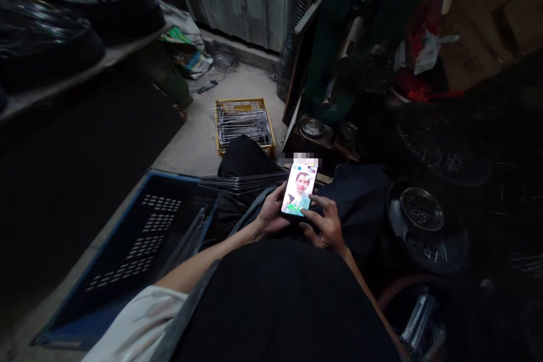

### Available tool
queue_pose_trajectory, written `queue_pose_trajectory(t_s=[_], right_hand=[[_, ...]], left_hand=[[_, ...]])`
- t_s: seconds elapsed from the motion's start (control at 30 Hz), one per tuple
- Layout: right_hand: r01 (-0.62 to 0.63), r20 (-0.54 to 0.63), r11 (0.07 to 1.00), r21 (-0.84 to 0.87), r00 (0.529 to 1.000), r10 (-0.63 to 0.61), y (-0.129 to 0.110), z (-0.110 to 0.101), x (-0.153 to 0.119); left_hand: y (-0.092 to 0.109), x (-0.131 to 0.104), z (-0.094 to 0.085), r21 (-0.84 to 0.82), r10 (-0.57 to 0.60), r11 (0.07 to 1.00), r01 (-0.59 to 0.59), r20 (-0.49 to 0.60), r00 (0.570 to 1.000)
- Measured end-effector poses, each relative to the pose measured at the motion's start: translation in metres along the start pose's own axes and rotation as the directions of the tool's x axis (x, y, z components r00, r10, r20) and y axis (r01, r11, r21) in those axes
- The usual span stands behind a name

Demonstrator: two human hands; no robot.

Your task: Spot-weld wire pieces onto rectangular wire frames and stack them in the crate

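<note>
A lit smartphone (299,189) rests upright in my left hand (272,212), whose fingers wrap round its left edge and back. The bright screen carries a picture of a person and small icons. Close by on the right, my right hand (326,223) has its fingers spread, a fingertip at the screen's lower right part; whether it presses the glass I cannot tell. Thin metal rods (244,182) lie across my left thigh, just left of the phone. Dark cloth covers my lap.
A blue plastic crate (106,312) holding some rods stands at the left. Ahead on the floor is a yellow crate (240,103) full of bent wire pieces. On the right are a dark machine, a metal bowl (422,209) of small parts and a tub with metal pieces (418,317).
</note>
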State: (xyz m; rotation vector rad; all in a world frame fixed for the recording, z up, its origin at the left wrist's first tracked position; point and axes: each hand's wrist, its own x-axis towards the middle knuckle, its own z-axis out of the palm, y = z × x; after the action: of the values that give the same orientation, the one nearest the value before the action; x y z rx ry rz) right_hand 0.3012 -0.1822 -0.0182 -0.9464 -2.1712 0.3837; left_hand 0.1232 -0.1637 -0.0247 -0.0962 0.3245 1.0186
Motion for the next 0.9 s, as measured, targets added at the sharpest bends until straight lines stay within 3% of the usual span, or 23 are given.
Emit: queue_pose_trajectory(t_s=[0.2,0.43,0.67,0.9], right_hand=[[0.061,0.002,0.998,0.004,0.998,-0.061,-0.002,0.003,0.002],[0.128,0.103,0.985,-0.116,0.988,-0.117,-0.002,0.007,0.009],[0.064,-0.021,0.997,-0.041,0.998,-0.065,-0.003,0.007,0.005],[0.036,-0.057,0.999,-0.03,0.998,-0.038,-0.003,0.004,0.004]], left_hand=[[0.001,0.0,0.0,-0.001,0.032,1.0,-0.032,-0.004,0.999],[-0.001,-0.001,0.004,0.002,0.012,1.0,-0.012,-0.028,1.0],[0.0,-0.001,0.004,0.003,-0.018,1.0,0.018,-0.002,1.0],[-0.001,-0.002,-0.001,0.007,-0.051,0.999,0.05,0.017,0.999]])
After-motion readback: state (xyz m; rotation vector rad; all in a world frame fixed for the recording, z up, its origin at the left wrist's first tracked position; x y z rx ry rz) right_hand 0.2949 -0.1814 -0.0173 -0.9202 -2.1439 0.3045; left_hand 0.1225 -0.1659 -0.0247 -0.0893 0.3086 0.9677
